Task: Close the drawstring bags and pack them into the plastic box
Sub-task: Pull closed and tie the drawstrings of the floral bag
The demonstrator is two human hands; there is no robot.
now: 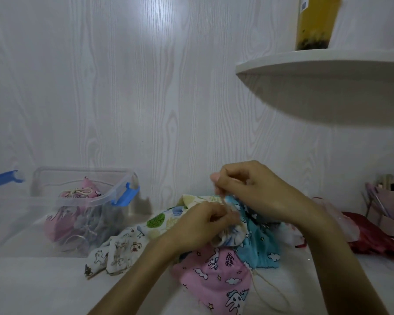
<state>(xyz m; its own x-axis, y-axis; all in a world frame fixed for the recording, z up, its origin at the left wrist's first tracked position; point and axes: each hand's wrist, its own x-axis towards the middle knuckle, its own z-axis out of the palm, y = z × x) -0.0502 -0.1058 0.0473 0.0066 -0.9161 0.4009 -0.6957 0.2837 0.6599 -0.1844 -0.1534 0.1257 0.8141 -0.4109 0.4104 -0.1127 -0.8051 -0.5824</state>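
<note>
Both hands work at the blue bag (259, 237), which lies on top of the pile of bags, to the right of the plastic box (82, 210). The right hand (255, 189) pinches its string (224, 201). The left hand (205, 223) grips the bag's bunched top. A pink bag (82, 192) sits in the box.
</note>
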